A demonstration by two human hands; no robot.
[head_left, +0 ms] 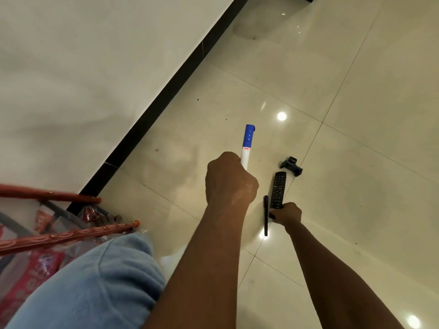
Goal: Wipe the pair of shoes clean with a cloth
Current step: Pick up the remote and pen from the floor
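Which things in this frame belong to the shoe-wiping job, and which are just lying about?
Job: maybe the blue-capped white tube gripped by the left hand, its use unclear; no shoes or cloth in view.
Lying about: remote held in the right hand; black clip on the floor; rack with red packets.

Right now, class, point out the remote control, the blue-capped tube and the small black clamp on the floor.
remote control [278, 189]: head view, on its button face.
blue-capped tube [249, 135]: head view, on the blue cap.
black clamp [291, 165]: head view, on its middle body.
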